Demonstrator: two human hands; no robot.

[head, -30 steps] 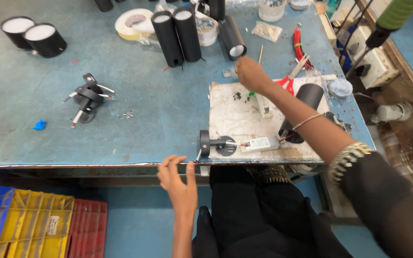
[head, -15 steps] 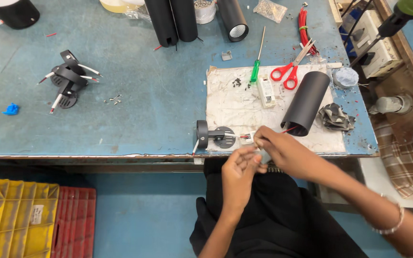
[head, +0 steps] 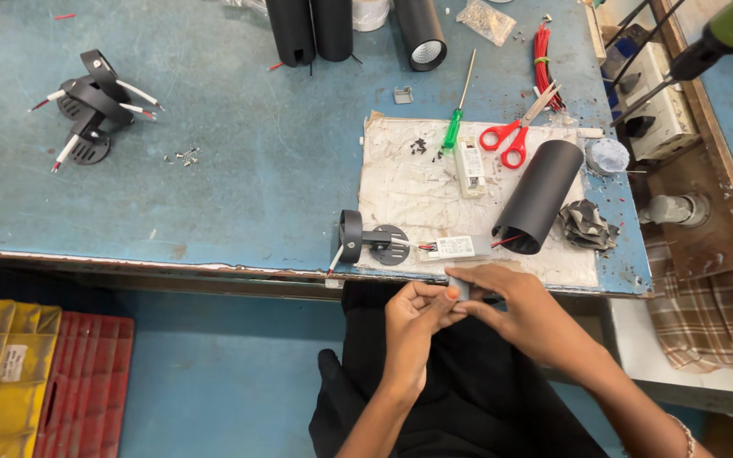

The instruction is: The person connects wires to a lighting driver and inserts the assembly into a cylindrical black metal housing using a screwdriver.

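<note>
Both hands meet just below the table [head: 214, 212] edge, over the person's lap. Left hand [head: 413, 318] and right hand [head: 515, 309] pinch one small grey part [head: 458, 288] between their fingertips. It looks short and stubby; most of it is hidden by fingers. On the white mat [head: 409, 191] lie a black bracket [head: 366, 240] wired to a little white driver box [head: 456, 247], and a black tube [head: 540, 195] lying on its side. These pieces are not joined up yet, so the lamp looks only partly built. Red scissors [head: 511, 140] and a green screwdriver [head: 457, 114] wait nearby.
</note>
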